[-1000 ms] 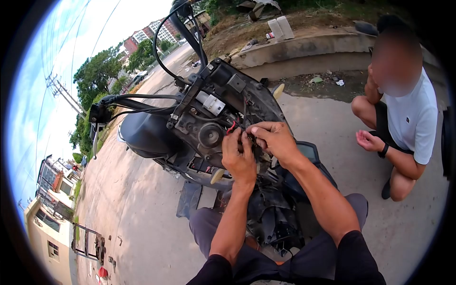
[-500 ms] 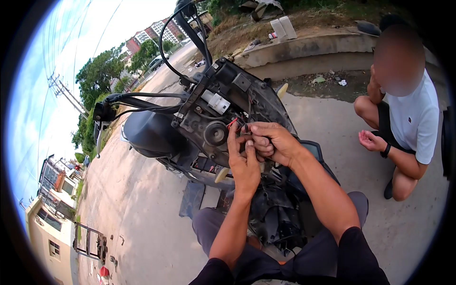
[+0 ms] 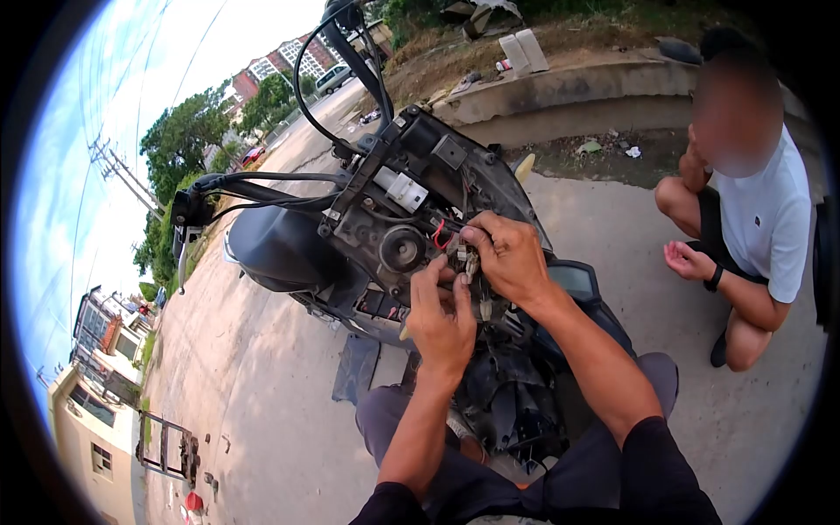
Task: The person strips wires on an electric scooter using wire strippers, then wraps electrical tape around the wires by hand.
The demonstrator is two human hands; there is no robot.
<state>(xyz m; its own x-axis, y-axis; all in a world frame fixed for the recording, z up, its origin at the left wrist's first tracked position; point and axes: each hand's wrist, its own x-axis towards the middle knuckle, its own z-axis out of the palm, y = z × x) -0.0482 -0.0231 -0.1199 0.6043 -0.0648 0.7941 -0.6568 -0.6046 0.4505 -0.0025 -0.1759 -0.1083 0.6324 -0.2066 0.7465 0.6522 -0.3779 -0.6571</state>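
Note:
A scooter's stripped front end point(image 3: 372, 232) stands in front of me, its inner parts and wiring bare. My right hand point(image 3: 514, 267) pinches a wire connector between thumb and forefinger. Several pale, dirty connectors point(image 3: 464, 255) hang in a cluster between my hands. My left hand point(image 3: 442, 328) is closed at the cluster's lower left, thumb and fingers curled in against it; the exact grip is partly hidden. A red wire point(image 3: 439, 234) loops just above my left fingertips. Left of it sits a round black horn point(image 3: 402, 249), with a white box-shaped part point(image 3: 402, 190) above.
A person in a white shirt point(image 3: 766, 219) squats at the right, one hand point(image 3: 689, 261) held out. Black panels point(image 3: 512, 394) lie between my knees. The scooter's seat point(image 3: 280, 245) is at the left. A concrete kerb point(image 3: 577, 101) runs behind, and a metal frame point(image 3: 166, 448) lies far left.
My hands have parted slightly, the right moving up and the left down, exposing the connectors. The red wire now shows as a loop. A vehicle on the far road has shifted.

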